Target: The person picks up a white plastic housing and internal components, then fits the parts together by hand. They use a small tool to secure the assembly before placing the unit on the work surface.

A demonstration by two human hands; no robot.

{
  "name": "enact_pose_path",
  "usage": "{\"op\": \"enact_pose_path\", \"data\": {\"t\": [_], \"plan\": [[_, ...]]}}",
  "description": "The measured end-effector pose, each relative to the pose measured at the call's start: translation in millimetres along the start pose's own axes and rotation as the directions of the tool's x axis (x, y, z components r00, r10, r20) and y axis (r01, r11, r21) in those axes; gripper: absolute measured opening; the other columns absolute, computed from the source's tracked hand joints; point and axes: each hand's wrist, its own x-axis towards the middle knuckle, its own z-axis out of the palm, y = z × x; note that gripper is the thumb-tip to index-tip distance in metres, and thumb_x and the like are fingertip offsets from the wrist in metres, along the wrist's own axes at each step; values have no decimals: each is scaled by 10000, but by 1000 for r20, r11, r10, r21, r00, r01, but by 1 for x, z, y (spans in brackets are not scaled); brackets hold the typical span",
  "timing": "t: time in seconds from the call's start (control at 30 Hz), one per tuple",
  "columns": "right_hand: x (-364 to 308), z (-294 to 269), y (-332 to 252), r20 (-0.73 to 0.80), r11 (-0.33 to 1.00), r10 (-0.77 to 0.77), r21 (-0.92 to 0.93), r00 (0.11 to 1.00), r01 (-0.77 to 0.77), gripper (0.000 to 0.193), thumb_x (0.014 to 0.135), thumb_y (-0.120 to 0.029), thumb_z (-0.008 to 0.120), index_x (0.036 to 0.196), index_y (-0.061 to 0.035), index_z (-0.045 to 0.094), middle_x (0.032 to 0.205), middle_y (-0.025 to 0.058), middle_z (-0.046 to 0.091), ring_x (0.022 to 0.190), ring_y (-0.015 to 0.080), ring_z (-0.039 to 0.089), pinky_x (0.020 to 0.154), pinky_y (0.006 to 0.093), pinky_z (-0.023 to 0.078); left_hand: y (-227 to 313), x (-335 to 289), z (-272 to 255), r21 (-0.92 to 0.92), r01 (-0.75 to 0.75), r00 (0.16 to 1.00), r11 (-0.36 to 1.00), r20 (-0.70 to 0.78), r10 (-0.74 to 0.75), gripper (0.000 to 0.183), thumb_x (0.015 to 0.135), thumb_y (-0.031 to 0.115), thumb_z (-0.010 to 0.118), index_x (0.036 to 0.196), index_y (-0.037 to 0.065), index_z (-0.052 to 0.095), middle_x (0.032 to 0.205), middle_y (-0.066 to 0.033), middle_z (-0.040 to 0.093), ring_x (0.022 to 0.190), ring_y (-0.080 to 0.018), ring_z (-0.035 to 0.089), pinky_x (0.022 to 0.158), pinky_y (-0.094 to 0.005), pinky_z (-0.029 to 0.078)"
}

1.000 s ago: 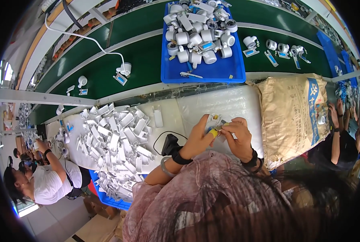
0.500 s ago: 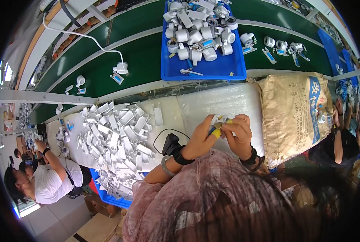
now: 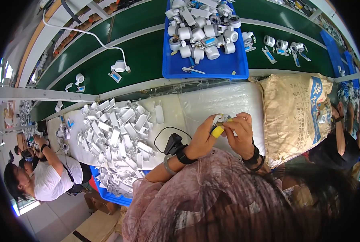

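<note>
Clamping with the fingers of the left hand (image 3: 202,139) on a small white part (image 3: 219,118), working at its edge with the right hand (image 3: 240,132), too hidden to tell whether closed, apparently adjusting it over the pale counter (image 3: 171,113), and next needing a steady hold.

one left hand (image 3: 202,139), one right hand (image 3: 240,135), one white piece (image 3: 219,118)
one brown sack (image 3: 288,117), one blue tray (image 3: 214,71) of white housings (image 3: 197,35) (too heaped to count), one bracket pile (image 3: 115,131), one lone bracket (image 3: 159,113).
</note>
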Motion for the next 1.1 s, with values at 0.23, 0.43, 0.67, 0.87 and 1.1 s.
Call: {"op": "enact_pose_path", "data": {"t": [0.23,0.43,0.67,0.87,1.1], "plan": [[0,1,-1,9,1000,-14,-2,1000,14,212,726,29,719,896,-72,644,797,35,618,742,201,584,854,407,406,5,-1,1,-36,102,995,994,-2,-102,353,902,-6,434,1253,-30,457,964,-133,613,848,-202,624,780,-309,488],[-3,10,2,-17,1000,20,15,1000,-19,197,731,19,717,890,-66,639,783,37,618,726,203,589,865,410,409,-3,2,2,68,-27,996,997,-83,33,241,962,80,451,1175,-13,515,765,-25,562,590,-62,479,501,-221,394],[-6,16,8,34,1000,18,-13,999,-18,173,741,-11,719,886,-63,641,799,43,626,741,216,598,853,408,430,-18,1,-7,119,48,998,992,-45,-43,189,966,87,437,1102,-1,532,733,-28,560,557,-71,478,488,-226,385],[-1,11,27,140,995,70,59,988,-79,249,764,-27,718,992,-56,622,906,93,618,900,281,572,850,401,447,-33,-2,-70,-148,187,961,971,-177,-212,178,991,158,438,1072,26,525,812,-53,604,535,-92,514,468,-241,416],[27,-23,107,-8,972,231,48,973,-230,207,838,-26,647,1035,0,588,939,155,622,805,269,628,725,333,492,-48,32,-198,118,1,812,993,-580,68,281,1005,232,391,1160,25,500,887,-103,636,596,-139,598,518,-270,528]]}}
